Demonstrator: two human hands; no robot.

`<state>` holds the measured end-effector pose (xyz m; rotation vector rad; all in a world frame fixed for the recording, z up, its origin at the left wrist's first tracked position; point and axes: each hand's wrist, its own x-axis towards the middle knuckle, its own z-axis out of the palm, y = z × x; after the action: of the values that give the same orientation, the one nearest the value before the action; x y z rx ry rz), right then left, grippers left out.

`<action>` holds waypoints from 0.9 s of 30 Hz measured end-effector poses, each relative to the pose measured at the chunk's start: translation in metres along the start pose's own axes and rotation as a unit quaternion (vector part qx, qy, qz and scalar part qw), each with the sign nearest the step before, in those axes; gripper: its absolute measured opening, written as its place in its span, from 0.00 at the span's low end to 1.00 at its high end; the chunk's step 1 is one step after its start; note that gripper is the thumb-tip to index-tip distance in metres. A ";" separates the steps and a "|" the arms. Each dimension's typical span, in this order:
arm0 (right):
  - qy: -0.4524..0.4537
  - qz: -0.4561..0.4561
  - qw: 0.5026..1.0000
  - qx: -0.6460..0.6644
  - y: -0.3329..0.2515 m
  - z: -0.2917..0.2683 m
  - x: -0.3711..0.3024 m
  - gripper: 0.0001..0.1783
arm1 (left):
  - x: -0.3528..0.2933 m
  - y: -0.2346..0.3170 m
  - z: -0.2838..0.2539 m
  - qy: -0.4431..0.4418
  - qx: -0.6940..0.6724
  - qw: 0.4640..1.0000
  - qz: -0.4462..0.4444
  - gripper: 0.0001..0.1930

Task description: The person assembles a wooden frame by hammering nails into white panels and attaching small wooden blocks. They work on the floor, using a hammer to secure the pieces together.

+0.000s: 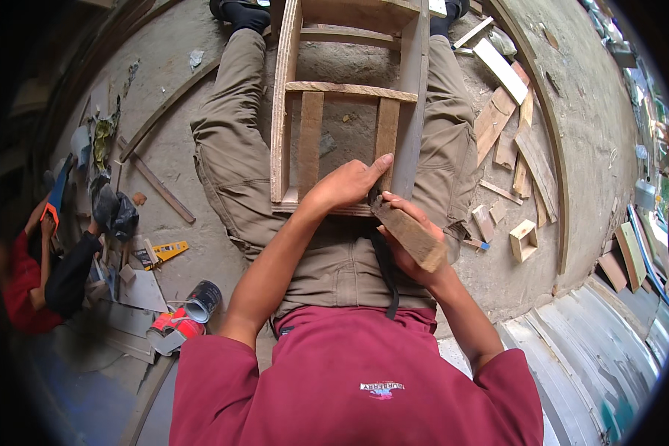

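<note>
A wooden frame [411, 141] with crossbars and two upright slats lies between my legs, its near end close to my lap. My left hand [346, 184] is on the near right corner of this frame, thumb stretched along a slat and the other fingers curled down, partly hidden. Just to its right, my right hand [416, 256] is closed around a short wooden block [410, 234]. The block slants toward me, its far end close to the frame's corner and my left fingers. What lies between that end and the corner is hard to make out.
Wood offcuts [498, 119] and a small wooden box [524, 241] lie on the floor at right. Corrugated metal sheets [572, 364] are at lower right. At left are cans [202, 301], a yellow-handled saw [163, 254] and another person [41, 275] with an orange-handled saw [54, 197].
</note>
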<state>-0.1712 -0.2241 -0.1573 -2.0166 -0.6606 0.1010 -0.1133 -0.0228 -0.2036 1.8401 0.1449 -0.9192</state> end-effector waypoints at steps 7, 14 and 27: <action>0.105 -0.011 0.992 0.069 -0.016 -0.002 0.000 0.26 | 0.001 -0.005 0.002 0.010 -0.029 0.999 0.019 0.52; 0.047 -0.039 0.998 -0.002 0.004 0.002 -0.003 0.31 | 0.004 -0.003 0.004 0.037 -0.018 0.998 -0.043 0.54; 0.336 0.298 0.875 -0.181 0.185 -0.123 0.005 0.23 | -0.038 0.038 -0.002 0.304 -0.060 0.939 0.150 0.15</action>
<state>-0.0499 -0.3880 -0.2452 -2.3483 0.4294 -0.3788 -0.1201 -0.0277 -0.1503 1.9100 0.2844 -0.1072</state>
